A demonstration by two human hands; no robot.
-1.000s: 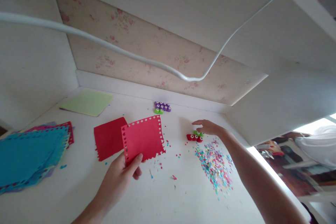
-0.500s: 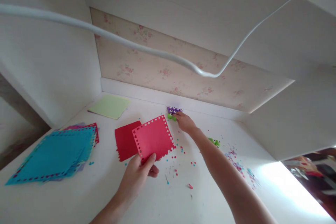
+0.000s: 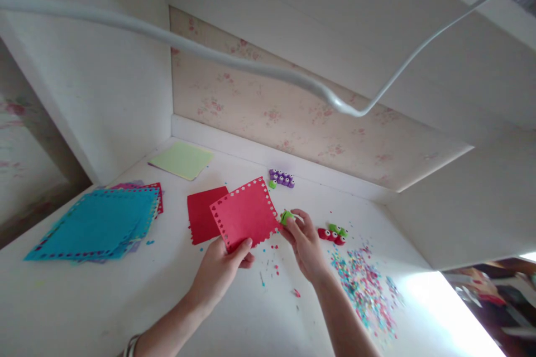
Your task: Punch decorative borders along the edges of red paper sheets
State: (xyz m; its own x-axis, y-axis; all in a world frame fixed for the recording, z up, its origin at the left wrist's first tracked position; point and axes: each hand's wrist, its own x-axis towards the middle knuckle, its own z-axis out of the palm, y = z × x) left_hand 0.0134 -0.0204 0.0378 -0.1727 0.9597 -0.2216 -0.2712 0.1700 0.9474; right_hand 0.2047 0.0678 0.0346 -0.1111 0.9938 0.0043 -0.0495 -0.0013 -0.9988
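Note:
My left hand pinches the lower edge of a pinkish-red paper sheet, thumb on top, and holds it tilted. Small shapes are punched along its left, top and right borders. In my right hand is a small green craft punch, gripped between thumb and fingers at the sheet's lower right corner. Whether the paper sits in its slot I cannot tell. A darker red sheet lies on the table, partly behind the held one.
Purple punches with one green punch stand near the back wall. Red punches and green ones sit right, by scattered confetti. Blue punched sheets are stacked left; pale green paper lies behind. A white cable crosses above.
My right hand has come back from the punches by the wall toward the held sheet, now with a green punch in it. The left hand keeps its hold on the sheet. The view has shifted slightly.

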